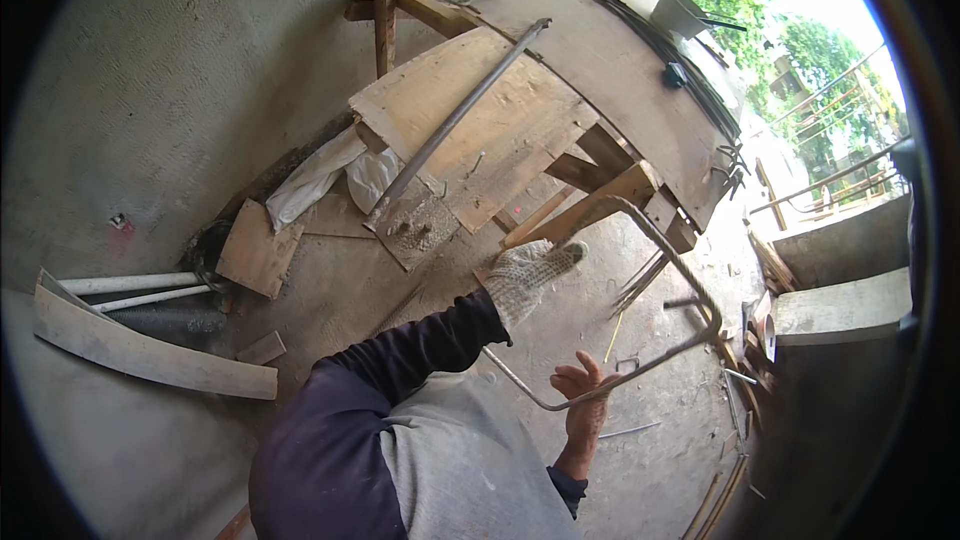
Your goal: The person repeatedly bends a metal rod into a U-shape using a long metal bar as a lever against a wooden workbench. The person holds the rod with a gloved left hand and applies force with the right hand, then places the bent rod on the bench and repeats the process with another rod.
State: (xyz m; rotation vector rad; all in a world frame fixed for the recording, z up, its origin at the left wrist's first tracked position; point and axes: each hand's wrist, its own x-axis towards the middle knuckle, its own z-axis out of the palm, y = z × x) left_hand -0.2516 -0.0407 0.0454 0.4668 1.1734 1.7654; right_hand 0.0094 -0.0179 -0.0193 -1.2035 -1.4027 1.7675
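Note:
A ribbed steel reinforcing bar, bent into a roughly rectangular hoop, hangs in front of me. My left hand, in a whitish knit glove, is closed at its upper left side, and part of the bar is hidden by the glove. At the lower side is my bare right hand, fingers stretched and apart; the bar crosses at its palm without the fingers wrapping round it. A short hooked end sticks inward at the hoop's right corner.
Ahead stands a low wooden bench with a grey metal pipe lying across it. Thin rods and a metal scoop-like pan are at its far end. White pipes and a curved board lie left; scrap wood lies right.

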